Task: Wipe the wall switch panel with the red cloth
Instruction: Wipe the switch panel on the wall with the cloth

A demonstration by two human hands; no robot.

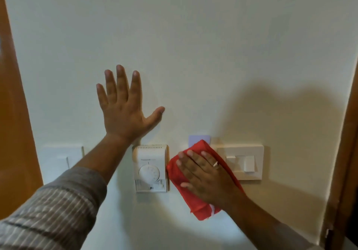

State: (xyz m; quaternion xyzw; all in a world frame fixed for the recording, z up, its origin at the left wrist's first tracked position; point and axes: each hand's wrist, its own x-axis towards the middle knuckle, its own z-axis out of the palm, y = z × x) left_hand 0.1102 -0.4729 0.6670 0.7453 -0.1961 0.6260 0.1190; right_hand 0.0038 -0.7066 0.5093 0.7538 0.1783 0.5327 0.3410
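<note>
Wiping is the step in hand; the right hand (203, 174), fingers straight and flat, presses the folded red cloth (200, 208) over the left edge of the white rectangular plastic switch panel (247, 162), just beside a white dial thermostat (150, 168); the left hand (124, 112), fingers spread and holding nothing, rests flat on the cream wall (193, 46) above; next, I judge, the cloth must slide right across the rockers, lightly enough not to flip them.

Indoor room, home or hotel sort (cannot tell which). Cream painted wall (193, 36) runs between wooden frame (13, 114) at left edge and second wooden frame (348, 133) at right. Wall-mounted dial thermostat (150, 167); rocker switch panel (242, 162) right of it; plain white plate (62, 160) left.
</note>
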